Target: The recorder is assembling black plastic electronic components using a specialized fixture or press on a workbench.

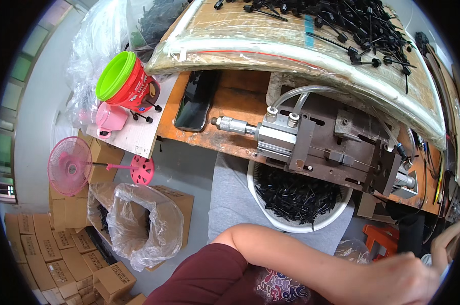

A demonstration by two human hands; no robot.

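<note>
My left forearm reaches across my body to the lower right. My left hand [400,279] looks curled closed and is slightly blurred; whatever its fingers may hold is hidden. Close by at the right rim, part of my right hand [442,249] shows, bent and cut off, beside a small pale thing I cannot make out. On my lap rests a white basket [270,222] full of small black plastic parts [298,195]. Above it, a bench fixture with a pneumatic cylinder [276,138] is mounted on the table edge, a thin rod [364,163] running along it. Neither hand touches it.
Black long-stemmed parts [362,30] are heaped on a plastic-wrapped cardboard surface [240,38]. A phone [194,101], red-green bucket [117,79] and pink mug [111,118] stand to the left. Beyond are a pink fan [70,166], a bag-lined box [148,218], stacked cartons [62,249] and an orange stool [380,239].
</note>
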